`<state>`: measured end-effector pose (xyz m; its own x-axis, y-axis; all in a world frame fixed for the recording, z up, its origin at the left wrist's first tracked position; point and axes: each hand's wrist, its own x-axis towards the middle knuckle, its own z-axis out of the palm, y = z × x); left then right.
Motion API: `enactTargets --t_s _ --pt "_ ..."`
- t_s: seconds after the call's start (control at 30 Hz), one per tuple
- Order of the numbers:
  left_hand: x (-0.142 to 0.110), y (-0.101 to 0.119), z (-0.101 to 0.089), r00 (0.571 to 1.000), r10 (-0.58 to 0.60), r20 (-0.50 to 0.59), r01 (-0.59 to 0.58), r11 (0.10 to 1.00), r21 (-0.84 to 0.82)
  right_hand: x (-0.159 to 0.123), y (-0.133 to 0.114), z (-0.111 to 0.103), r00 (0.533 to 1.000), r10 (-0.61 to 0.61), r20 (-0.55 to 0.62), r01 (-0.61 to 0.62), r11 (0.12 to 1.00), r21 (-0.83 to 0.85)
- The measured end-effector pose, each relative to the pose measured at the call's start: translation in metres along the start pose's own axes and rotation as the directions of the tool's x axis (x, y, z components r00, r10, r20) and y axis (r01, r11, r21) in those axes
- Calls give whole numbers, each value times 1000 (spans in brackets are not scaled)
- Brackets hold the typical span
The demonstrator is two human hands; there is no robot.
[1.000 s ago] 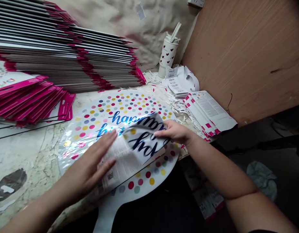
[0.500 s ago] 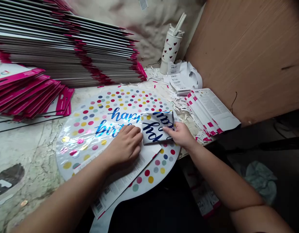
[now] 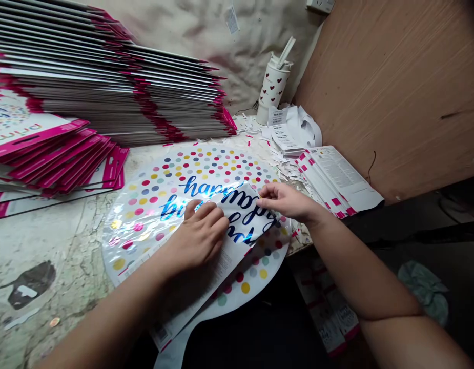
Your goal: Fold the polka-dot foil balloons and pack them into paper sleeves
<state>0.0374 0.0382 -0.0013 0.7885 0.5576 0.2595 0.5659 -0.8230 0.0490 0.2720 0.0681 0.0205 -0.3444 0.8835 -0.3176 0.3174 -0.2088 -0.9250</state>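
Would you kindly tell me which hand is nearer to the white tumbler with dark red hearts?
Right. The right hand is below the white heart-patterned tumbler in the picture; the left hand is lower and farther left.

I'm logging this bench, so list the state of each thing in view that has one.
Dotted balloon: flat, uninflated
Lettered foil: held at its edge by right hand
Printed card: askew, under left hand
Large card stack: piled, overlapping
Smaller card pile: fanned
Heart-patterned tumbler: upright
Label strip: partly curled
Printed sheets: overlapping
Greenish cloth: crumpled
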Motion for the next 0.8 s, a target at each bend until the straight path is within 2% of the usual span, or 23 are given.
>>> enactTargets --t_s 0.07,0.17,0.3,0.4,0.43,0.5,0.53,0.57,0.63,0.67,0.7,0.73,0.77,0.8 --pt "0 1 -2 1000 2 -7 -2 1000 25 3 -8 4 999 -31 -6 31 998 -59" --pt "1 4 -5 1000 13 -8 -13 999 46 14 -17 19 997 -21 73 35 982 -185" --pt "-3 5 -9 999 -1 -44 5 996 91 28 -28 41 997 -36 68 53 965 -258" --pt "-11 2 -17 998 -25 -54 31 993 112 28 -34 47 969 -70 237 150 929 -339" --pt "-15 1 -21 996 -62 -67 70 991 117 25 -35 47 969 -127 211 193 925 -328" --pt "-21 0 -32 975 -186 -122 200 973 114 15 -36 47 956 -294 -4 284 926 -249" --pt "-24 1 -39 954 -247 -171 267 958 106 9 -35 48 929 -354 -105 332 926 -180" --pt "-26 3 -47 931 -289 -223 316 944 97 3 -34 51 913 -381 -145 372 924 -88" --pt "-28 9 -63 877 -321 -357 376 922 94 -8 -35 59 922 -385 -33 385 910 155" --pt "-29 12 -71 827 -323 -460 410 906 101 -12 -36 64 917 -397 35 374 889 265" --pt "-31 16 -77 753 -321 -575 451 888 95 -16 -38 69 908 -416 55 374 861 344" --pt "-32 18 -82 657 -335 -675 489 871 44 -19 -40 72 898 -439 27 395 832 389" --pt "-34 20 -84 571 -388 -724 504 861 -64 -20 -43 74 887 -461 -18 428 807 408" --pt "-36 20 -83 528 -475 -704 476 852 -218 -20 -44 75 874 -484 -46 458 787 415"
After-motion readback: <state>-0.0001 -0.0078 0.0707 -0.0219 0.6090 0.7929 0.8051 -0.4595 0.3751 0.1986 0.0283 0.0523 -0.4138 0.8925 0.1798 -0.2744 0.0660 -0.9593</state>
